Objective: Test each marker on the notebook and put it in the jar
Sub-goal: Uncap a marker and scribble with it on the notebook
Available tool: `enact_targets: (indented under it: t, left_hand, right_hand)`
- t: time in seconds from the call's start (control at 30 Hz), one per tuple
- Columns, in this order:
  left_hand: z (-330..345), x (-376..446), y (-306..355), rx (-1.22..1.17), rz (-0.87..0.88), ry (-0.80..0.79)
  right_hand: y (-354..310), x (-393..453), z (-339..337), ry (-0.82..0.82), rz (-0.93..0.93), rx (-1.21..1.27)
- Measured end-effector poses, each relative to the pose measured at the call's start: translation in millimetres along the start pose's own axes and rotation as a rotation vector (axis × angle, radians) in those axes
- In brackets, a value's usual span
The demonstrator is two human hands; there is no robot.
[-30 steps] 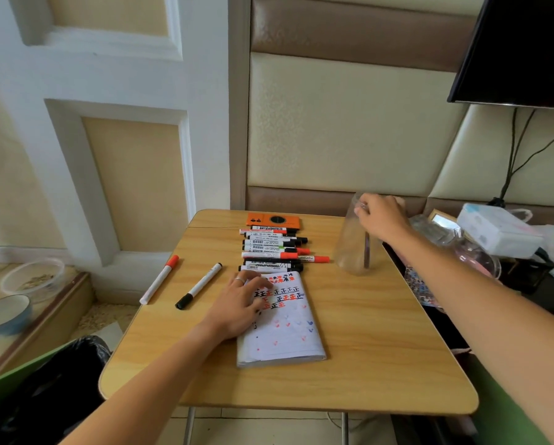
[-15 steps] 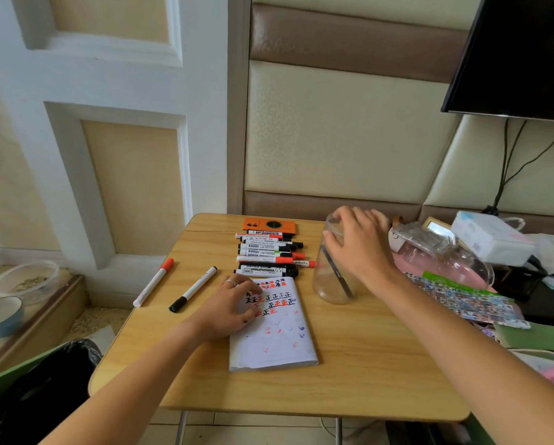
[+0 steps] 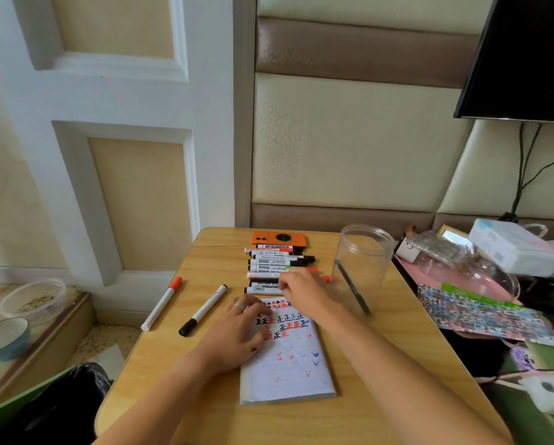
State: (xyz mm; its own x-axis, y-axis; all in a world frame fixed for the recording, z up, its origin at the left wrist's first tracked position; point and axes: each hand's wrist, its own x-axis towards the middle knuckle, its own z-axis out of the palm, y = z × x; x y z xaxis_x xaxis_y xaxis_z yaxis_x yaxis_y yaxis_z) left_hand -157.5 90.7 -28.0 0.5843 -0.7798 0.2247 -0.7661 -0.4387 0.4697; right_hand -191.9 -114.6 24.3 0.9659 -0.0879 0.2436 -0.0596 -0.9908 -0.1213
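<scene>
At the table's [image 3: 381, 396] left edge I see two slim markers lying apart from the rest: an orange-capped one [image 3: 161, 304] and, just to its right, a black-capped one [image 3: 202, 310]. My left hand [image 3: 237, 335] lies flat on the upper left part of the notebook [image 3: 288, 358], fingers relaxed, a ring on one finger; the page carries red and black test marks. Beyond the notebook's far edge a row of markers [image 3: 277, 268] is stacked side by side toward the table's back edge, ending at an orange box [image 3: 279, 238]. My right hand [image 3: 304, 292] reaches onto the nearest markers of that row, fingers curled over them; I cannot tell whether it has one pinched. Near the right edge stands the clear jar [image 3: 364, 268], upright, with one dark marker [image 3: 352, 287] leaning inside.
</scene>
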Motion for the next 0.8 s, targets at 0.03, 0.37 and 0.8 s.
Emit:
enact_targets:
  t: [0.03,0.37,0.8]
  left_hand:
    - [1.0,0.2,0.7,0.008,0.0,0.004]
    - [1.4,-0.3,0.5,0.02,0.011,0.038]
    - [-2.4,-1.3,8.4,0.092,0.046,0.141]
  right_hand:
    - [-1.3,2.8,3.6,-0.004,0.004,-0.017]
    - [-9.6,8.1,-5.0,-0.016,-0.027,-0.035]
    - [-29.5,-72.7,-0.1,0.061,0.347,1.362]
